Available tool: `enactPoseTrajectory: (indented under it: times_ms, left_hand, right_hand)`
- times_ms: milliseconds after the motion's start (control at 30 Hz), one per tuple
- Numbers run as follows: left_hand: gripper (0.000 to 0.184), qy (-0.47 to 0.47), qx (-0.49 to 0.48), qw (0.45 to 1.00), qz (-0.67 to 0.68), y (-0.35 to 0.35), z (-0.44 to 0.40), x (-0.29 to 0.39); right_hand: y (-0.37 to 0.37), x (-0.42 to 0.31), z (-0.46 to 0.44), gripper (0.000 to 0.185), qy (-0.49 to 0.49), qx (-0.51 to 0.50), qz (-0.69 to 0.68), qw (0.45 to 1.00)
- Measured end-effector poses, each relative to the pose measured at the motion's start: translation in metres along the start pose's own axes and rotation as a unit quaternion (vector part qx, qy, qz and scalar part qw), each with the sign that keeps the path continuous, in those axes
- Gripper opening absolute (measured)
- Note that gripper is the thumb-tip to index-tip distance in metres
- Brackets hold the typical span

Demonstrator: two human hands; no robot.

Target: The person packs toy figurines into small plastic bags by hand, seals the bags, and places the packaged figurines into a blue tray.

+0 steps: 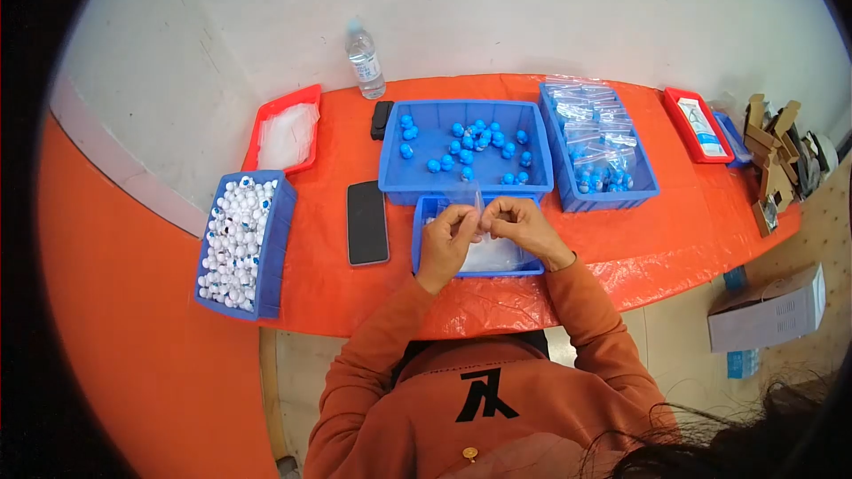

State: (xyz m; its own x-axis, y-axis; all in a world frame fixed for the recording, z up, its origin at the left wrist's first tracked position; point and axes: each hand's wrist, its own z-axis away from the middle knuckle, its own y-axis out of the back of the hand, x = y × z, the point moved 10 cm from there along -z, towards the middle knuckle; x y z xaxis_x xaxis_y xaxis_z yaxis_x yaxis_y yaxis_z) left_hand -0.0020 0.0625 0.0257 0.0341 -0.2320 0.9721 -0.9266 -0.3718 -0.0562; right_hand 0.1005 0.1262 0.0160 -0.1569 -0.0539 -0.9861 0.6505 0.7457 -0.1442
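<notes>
Presently, in the head view, the left hand (446, 247) and right hand (530, 232) pinch one clear plastic bag (464, 192) between thumbs and fingertips, above a small blue bin (479, 274) near the table's front edge. Three larger blue bins stand around: the middle one (444, 111), at the back edge, holds over fifteen blue balls (480, 135); the right one (612, 202) holds filled bags, too overlapped to count; the left one (275, 248), at the front left corner, holds many white balls (235, 235). Two red trays (308, 93) sit toward the back corners, with one phone (367, 223) and one bottle (365, 62) between. Glossy orange sheeting (639, 244) covers the table; a pale wall (444, 0) rises behind.
</notes>
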Motion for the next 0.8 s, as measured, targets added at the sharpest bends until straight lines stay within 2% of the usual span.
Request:
enactPoseTrajectory:
  times_ms: [233,400,533,567,700,733,800]
  left_hand:
    - [0.007,0.024,0.015,0.999,-0.030,0.004,0.001,-0.010]
    - [0.005,-0.036,-0.001,0.996,-0.086,0.004,-0.001,-0.005]
    - [0.010,-0.094,0.055,0.952,-0.287,0.005,0.005,0.021]
    - [0.010,-0.094,0.054,0.952,-0.287,0.004,0.005,0.022]
    - [0.013,-0.166,0.091,0.904,-0.384,-0.002,0.011,0.041]
    - [0.013,-0.166,0.092,0.904,-0.384,-0.001,0.011,0.041]
    - [0.014,-0.147,0.071,0.920,-0.356,-0.001,0.008,0.036]
  right_hand:
    - [0.000,-0.005,0.001,0.004,-0.007,0.018,0.054,0.998]
    - [0.001,0.000,0.000,0.005,-0.007,0.023,-0.007,1.000]
    - [0.006,0.003,0.000,0.006,0.006,0.041,0.011,0.999]
    - [0.006,0.003,0.000,0.006,0.006,0.042,0.011,0.999]
    - [0.010,-0.009,0.005,0.006,0.057,0.124,0.230,0.964]
    - [0.009,-0.010,0.005,0.006,0.057,0.124,0.230,0.964]
    - [0.002,-0.024,0.006,0.006,0.122,0.120,0.237,0.956]
